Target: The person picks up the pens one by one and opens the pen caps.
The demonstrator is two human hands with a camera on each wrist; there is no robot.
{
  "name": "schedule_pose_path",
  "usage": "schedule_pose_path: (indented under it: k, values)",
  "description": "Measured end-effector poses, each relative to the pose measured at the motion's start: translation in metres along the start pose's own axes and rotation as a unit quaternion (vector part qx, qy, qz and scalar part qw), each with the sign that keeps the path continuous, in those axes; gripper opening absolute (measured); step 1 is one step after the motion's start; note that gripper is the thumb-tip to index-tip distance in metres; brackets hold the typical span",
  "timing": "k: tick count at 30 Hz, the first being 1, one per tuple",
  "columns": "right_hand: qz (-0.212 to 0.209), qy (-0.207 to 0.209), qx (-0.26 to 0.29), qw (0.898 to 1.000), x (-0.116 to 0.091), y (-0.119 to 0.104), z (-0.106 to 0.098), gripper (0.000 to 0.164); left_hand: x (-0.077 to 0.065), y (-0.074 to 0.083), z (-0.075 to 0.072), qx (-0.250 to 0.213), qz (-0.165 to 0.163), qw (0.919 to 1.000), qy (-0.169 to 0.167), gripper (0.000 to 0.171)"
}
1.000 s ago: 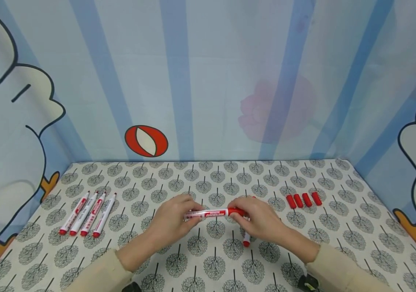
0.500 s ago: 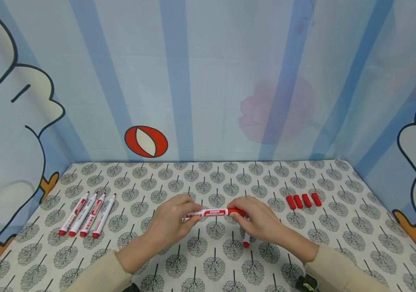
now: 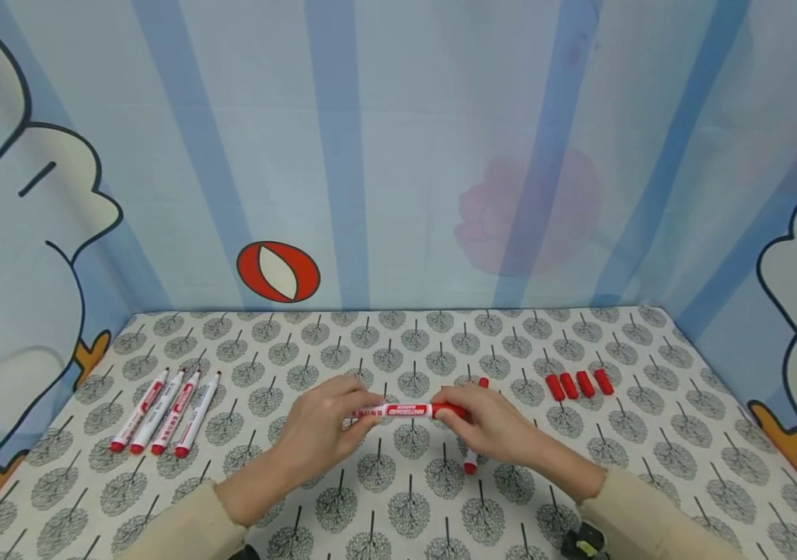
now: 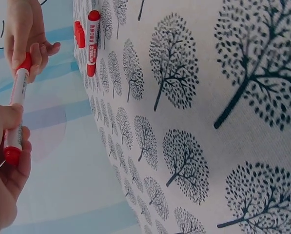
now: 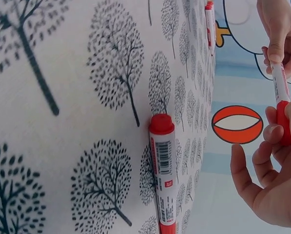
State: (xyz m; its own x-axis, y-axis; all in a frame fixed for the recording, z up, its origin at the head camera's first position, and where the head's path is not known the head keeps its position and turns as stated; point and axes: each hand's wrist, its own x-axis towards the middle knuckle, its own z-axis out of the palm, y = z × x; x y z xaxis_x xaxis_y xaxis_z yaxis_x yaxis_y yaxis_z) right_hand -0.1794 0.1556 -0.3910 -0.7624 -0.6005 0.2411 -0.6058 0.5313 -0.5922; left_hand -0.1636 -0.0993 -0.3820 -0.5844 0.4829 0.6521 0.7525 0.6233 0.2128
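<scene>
Both hands hold one whiteboard marker (image 3: 408,410) level above the table, its white body carrying a red label. My left hand (image 3: 331,416) pinches the body near its red end plug, which shows in the left wrist view. Around the red cap (image 5: 282,122) at the other end curl the thumb and fingers of my right hand (image 3: 485,420). In the right wrist view some of that hand's other fingers stand away from the cap. A second capped marker (image 5: 163,170) lies on the cloth below the right hand, which hides its middle in the head view.
Several uncapped-looking markers (image 3: 173,412) lie side by side at the left of the tree-patterned tablecloth (image 3: 408,509). Several loose red caps (image 3: 568,386) form a row at the right. A printed curtain (image 3: 412,155) rises behind the table.
The held marker appears to have turned slightly, with more of its red label now facing up. Both hands stay in nearly the same place and keep their hold.
</scene>
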Motion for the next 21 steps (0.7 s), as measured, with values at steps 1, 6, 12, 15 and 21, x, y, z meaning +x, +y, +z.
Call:
schedule_pose_path:
  k: [1,6,12,15,21]
  values:
    - [0.006,-0.007,0.004,1.000,0.000,0.000,-0.001,0.013,0.000,0.000,0.000,0.001,0.001,1.0000,0.002,0.023]
    - [0.039,-0.034,0.016,0.999,0.001,-0.003,-0.003,0.016,-0.002,-0.002,-0.001,0.001,0.006,1.0000,0.005,0.023]
    - [0.066,-0.063,0.057,0.994,-0.001,-0.005,-0.008,0.021,-0.001,-0.002,0.000,0.000,0.031,0.9993,0.020,0.021]
    - [0.080,-0.075,0.083,0.991,-0.001,-0.007,-0.008,0.020,-0.002,-0.002,0.000,-0.003,0.043,0.9985,0.033,0.020]
    - [0.107,-0.088,0.110,0.984,0.003,-0.011,-0.008,0.022,-0.002,-0.004,-0.005,0.008,0.072,0.9955,0.061,0.021]
